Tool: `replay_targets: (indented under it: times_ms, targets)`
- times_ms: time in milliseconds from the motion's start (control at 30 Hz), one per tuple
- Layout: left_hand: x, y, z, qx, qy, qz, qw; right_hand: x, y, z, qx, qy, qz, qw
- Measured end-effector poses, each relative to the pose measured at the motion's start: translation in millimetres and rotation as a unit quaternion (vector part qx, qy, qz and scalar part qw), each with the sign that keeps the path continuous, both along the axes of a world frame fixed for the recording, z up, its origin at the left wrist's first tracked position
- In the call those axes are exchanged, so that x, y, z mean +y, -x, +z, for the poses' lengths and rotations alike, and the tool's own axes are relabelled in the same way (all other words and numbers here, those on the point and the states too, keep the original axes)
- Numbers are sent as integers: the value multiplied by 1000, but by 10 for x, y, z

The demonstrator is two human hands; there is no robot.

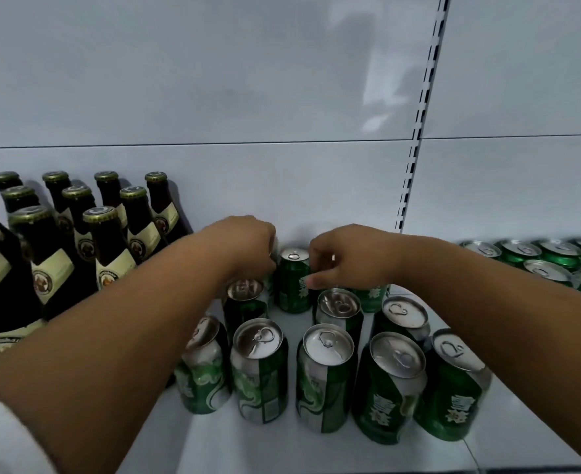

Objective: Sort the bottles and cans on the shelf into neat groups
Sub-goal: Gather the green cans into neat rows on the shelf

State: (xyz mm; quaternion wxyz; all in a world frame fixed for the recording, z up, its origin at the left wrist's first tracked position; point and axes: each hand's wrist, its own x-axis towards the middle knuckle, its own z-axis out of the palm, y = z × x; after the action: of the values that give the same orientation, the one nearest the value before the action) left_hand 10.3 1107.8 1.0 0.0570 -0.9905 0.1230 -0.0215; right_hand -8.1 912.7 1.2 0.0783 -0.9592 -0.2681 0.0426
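Several green cans stand in rows at the middle of the white shelf (333,453). My left hand (244,246) reaches to the back row, its fingers curled over the top of a green can (268,282) that it mostly hides. My right hand (349,260) is curled over another back-row green can (369,297), of which only the lower body shows. Between the hands one green can (294,285) stands upright and uncovered, with my right thumb touching its side. Dark brown bottles (111,244) with gold caps and cream labels stand grouped at the left.
A second group of green cans (538,260) sits at the far right of the shelf. The front rows of cans (326,378) stand below my forearms. A slotted upright (419,131) runs up the grey back panel.
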Motion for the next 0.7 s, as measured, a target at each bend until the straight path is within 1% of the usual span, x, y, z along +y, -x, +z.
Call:
replay_targets:
  times_ms: [100, 133, 167, 233, 300, 433, 567, 700]
  targets:
    - [67, 202, 102, 123, -45, 2, 991, 129, 94, 29, 12, 157, -12, 987]
    - [89, 244, 97, 139, -51, -3, 989, 155, 107, 33, 21, 188, -18, 982]
    - [111, 275, 82, 142, -47, -10, 989, 165, 104, 36, 40, 195, -25, 980]
    - [158, 297, 60, 122, -20, -23, 992, 159, 97, 44, 97, 167, -39, 980]
    - [198, 301, 32, 96, 0, -31, 995, 142, 84, 58, 121, 159, -27, 979]
    - [252, 279, -47, 71, 6, -35, 997, 152, 33, 66, 65, 165, 15, 984]
    - [281, 268, -56, 78, 5, -46, 996, 238, -20, 11, 1, 119, 34, 992]
    - [276, 264, -89, 60, 4, -70, 996, 366, -67, 25, -27, 76, 45, 996]
